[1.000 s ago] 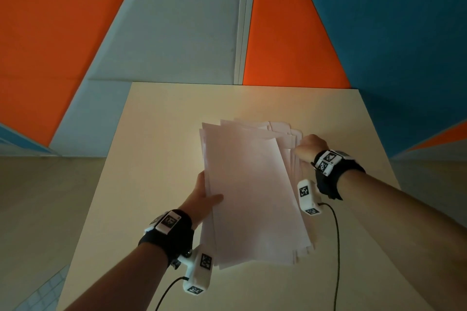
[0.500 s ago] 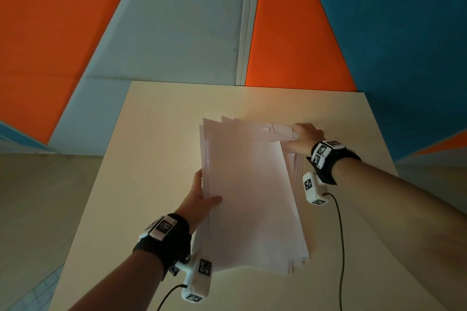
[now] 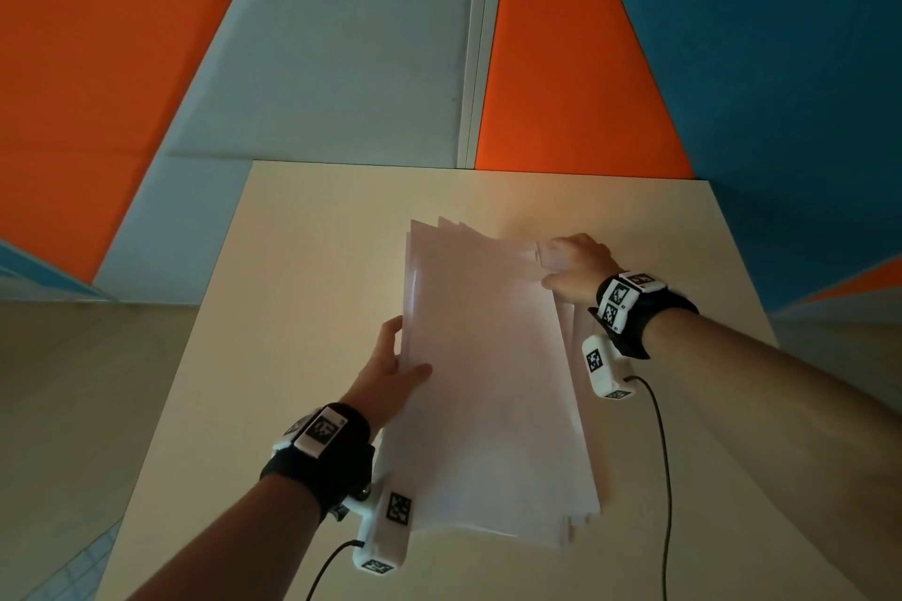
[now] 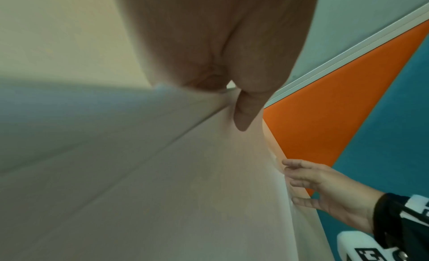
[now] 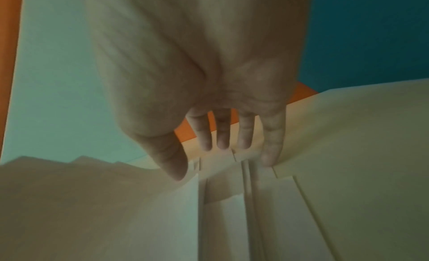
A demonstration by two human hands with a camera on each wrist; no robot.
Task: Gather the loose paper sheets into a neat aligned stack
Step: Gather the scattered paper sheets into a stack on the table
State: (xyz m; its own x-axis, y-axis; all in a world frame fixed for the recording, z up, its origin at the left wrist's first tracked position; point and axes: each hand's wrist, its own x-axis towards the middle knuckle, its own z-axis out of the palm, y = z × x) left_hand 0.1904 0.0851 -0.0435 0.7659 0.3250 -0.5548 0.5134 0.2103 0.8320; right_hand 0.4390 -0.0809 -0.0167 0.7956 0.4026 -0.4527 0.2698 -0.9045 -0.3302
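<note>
Left hand [image 3: 388, 368] pinches the white paper sheets [image 3: 488, 381], thumb on top. Right hand [image 3: 571, 266], fingers [image 5: 223, 136] spread, seemingly touches the far corners over the beige counter [image 3: 312, 259].

The paper sheets [image 3: 488, 371] lie fanned on the table [image 3: 302, 259], left hand [image 3: 390, 376] at their left edge, right hand [image 3: 573, 266] at their far right corner.

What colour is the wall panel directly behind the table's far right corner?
Blue wall panel, bordering an orange one on its left; clearest in the head view.

Beige table [image 3: 302, 307]; fanned paper sheets [image 3: 488, 381] on top.
</note>
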